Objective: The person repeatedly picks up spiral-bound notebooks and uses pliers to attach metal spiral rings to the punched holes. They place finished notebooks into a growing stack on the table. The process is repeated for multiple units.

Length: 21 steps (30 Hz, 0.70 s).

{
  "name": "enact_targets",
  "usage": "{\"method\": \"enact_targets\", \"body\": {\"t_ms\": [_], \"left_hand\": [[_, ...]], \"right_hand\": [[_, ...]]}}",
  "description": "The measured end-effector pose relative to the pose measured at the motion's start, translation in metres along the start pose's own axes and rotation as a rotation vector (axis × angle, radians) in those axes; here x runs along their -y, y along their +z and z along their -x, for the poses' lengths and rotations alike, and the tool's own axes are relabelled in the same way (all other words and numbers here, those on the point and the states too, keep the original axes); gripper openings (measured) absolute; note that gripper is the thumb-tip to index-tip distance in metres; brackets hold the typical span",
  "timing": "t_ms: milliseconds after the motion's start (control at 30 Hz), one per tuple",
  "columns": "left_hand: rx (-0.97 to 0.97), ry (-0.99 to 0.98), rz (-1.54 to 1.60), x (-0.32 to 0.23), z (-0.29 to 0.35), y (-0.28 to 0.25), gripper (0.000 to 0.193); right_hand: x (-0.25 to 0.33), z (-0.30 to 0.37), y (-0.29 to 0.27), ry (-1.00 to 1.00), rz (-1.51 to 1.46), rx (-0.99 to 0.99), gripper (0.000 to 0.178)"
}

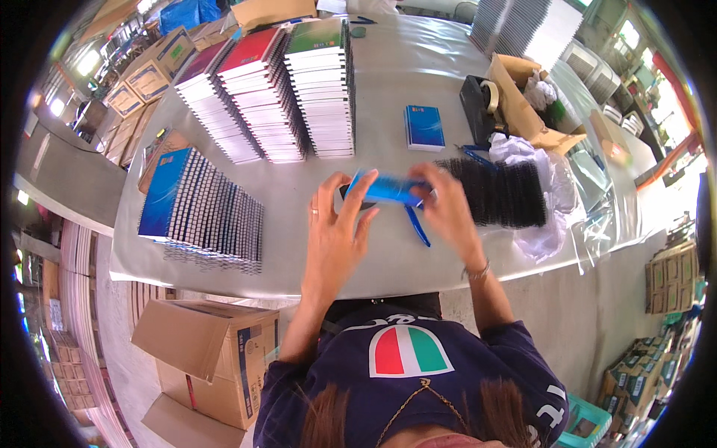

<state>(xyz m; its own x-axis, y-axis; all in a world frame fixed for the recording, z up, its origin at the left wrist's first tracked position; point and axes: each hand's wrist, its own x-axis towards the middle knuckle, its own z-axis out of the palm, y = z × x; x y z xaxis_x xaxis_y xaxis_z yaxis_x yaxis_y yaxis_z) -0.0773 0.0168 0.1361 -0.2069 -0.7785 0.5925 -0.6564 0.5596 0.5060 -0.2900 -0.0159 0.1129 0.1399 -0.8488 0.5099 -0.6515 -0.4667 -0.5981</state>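
A small blue-covered notebook [388, 187], blurred by motion, is held between my two hands over the middle of the table. My left hand [336, 231] has its fingers bent round the notebook's left end. At the other end, my right hand [449, 205] pinches it with the fingertips. A slim blue object [417, 226], perhaps a tool handle, lies just below the notebook. Right of my right hand is a bundle of black spiral binding coils [508, 193]. Farther back lies a short stack of blue notebooks [425, 128].
A stack of spiral-bound blue notebooks [198, 209] stands left. Tall notebook stacks with purple [213, 97], red [261, 89] and green [321, 82] covers stand behind. At right are a black tape dispenser [476, 110], an open carton [526, 123] and crumpled plastic [549, 239].
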Motion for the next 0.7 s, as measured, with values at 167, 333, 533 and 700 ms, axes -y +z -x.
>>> {"method": "enact_targets", "body": {"t_ms": [167, 333, 533, 700], "left_hand": [[0.252, -0.005, -0.179, -0.003, 0.030, 0.024, 0.059], [0.362, -0.050, -0.247, 0.023, 0.053, 0.052, 0.060], [0.337, -0.011, -0.243, 0.030, 0.049, 0.043, 0.046], [0.348, -0.095, -0.322, 0.034, 0.046, 0.015, 0.044]], "right_hand": [[0.000, 0.070, 0.056, 0.007, 0.082, 0.117, 0.041], [0.007, 0.073, 0.043, -0.025, -0.011, 0.143, 0.035], [-0.045, 0.059, -0.029, 0.153, 0.231, -0.164, 0.026], [-0.128, 0.098, -0.118, 0.475, 0.714, -0.586, 0.027]]}}
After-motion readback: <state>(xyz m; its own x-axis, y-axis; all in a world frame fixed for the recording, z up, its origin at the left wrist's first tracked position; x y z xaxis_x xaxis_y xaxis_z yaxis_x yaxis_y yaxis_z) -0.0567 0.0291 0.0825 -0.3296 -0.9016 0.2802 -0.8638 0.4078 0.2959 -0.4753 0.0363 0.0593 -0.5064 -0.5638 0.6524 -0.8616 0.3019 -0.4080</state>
